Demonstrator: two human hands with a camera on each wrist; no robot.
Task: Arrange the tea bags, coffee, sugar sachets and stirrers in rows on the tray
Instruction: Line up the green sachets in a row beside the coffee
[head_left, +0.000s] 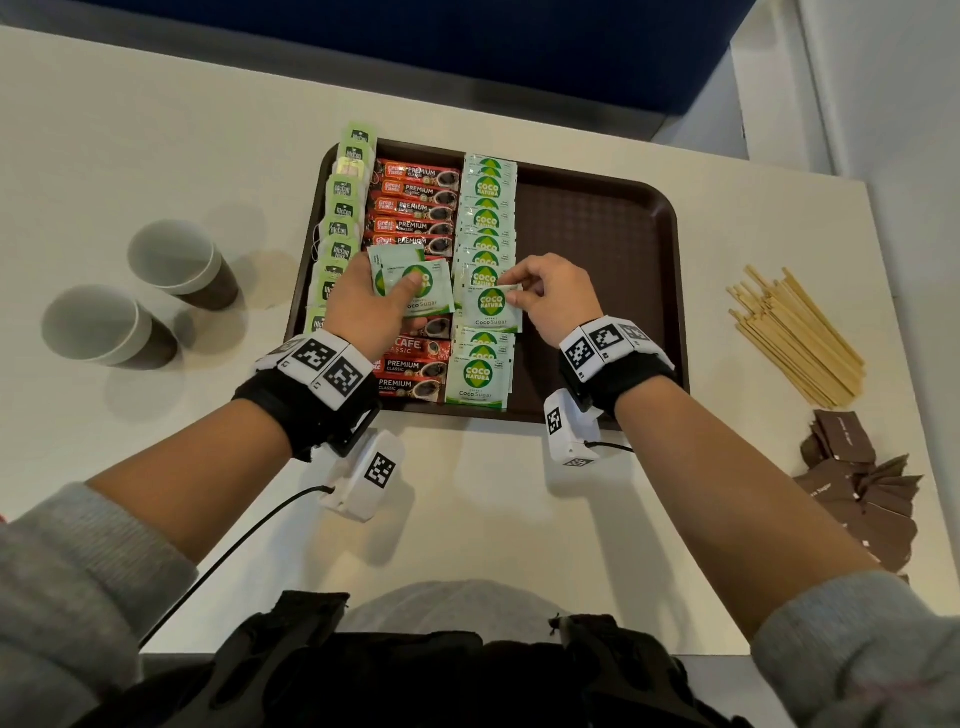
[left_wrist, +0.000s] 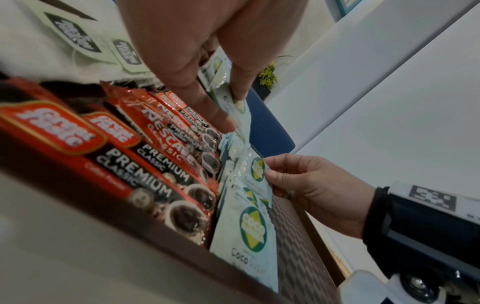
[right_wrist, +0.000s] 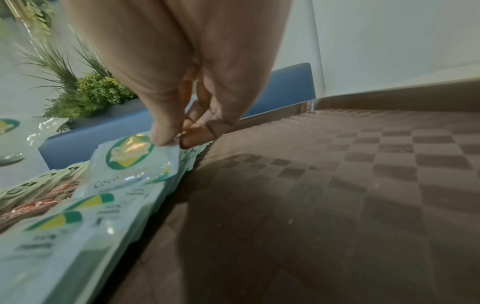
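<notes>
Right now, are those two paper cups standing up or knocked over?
Standing upright. Both paper cups rest on the table left of the tray, open mouths facing up.

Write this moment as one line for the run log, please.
step: filling coco sugar row | left hand: holds spare sachets | right hand: pinches one sachet over row | stirrers: off tray

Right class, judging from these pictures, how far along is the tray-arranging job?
Done: tea bags and coffee sachets sit in rows on the tray. In hand: the right hand pinches one Coco Sugar sachet over its row; the left hand holds more sachets. Left: wooden stirrers and brown sachets lie on the table.
</notes>
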